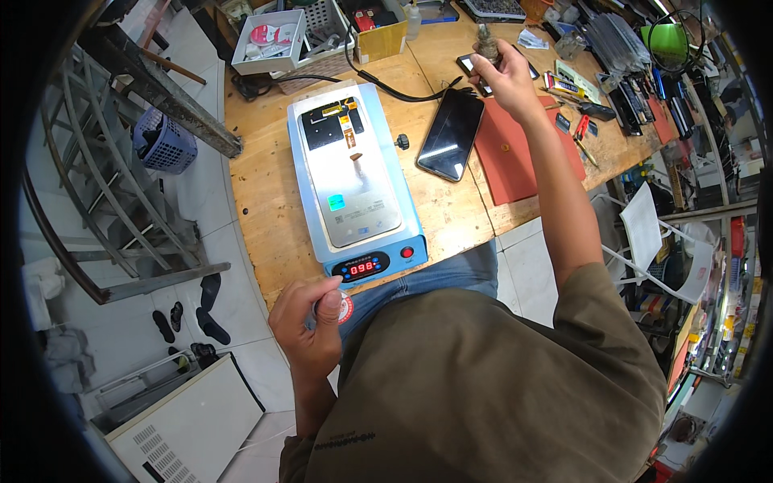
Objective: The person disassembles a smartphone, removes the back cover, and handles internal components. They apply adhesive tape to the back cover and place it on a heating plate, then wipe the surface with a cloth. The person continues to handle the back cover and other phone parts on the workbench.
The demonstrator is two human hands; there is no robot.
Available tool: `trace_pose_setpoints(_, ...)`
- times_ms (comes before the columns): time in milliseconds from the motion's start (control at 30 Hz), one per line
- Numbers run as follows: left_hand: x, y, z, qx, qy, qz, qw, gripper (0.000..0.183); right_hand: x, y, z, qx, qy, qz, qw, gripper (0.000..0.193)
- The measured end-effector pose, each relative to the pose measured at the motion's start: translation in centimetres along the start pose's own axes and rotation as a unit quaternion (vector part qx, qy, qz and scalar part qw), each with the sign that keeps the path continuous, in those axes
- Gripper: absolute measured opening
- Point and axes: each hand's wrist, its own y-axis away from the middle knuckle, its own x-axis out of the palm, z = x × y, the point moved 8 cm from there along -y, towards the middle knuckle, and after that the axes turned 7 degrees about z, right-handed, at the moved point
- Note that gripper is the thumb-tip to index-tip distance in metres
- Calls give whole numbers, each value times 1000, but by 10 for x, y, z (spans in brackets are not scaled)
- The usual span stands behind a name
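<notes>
My left hand (307,326) is closed near the front of a blue heating plate (411,205), its index fingertip at the lit control panel. Beside its thumb shows part of a round red-and-white disc (345,307), apparently in its grip. On the plate lies a phone screen panel (366,181), silver back up, with a flex cable (348,129) at the far end. Far right, my right hand (506,76) grips a small, grimy grey-brown object (486,47) with a narrow top; its kind is unclear. A dark phone (451,133) lies between plate and right forearm.
A reddish mat (503,169) lies under my right forearm. Red-handled pliers (581,127) and other tools crowd the right side. At the back are a white box (270,40) and a black cable (394,95). The wooden table's (262,217) front edge is close to my lap.
</notes>
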Motion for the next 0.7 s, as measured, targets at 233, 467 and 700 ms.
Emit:
trace_pose_setpoints(233,-45,21,29,-54,-8,-49,997,12,28,22,12,3,-42,46,998,26)
trace_pose_setpoints(467,-150,84,85,-140,-108,-188,966,22,99,98,67,11,-157,167,973,33)
trace_pose_setpoints(700,-189,111,111,-201,-104,-256,940,25,118,124,102,-107,-53,211,970,35)
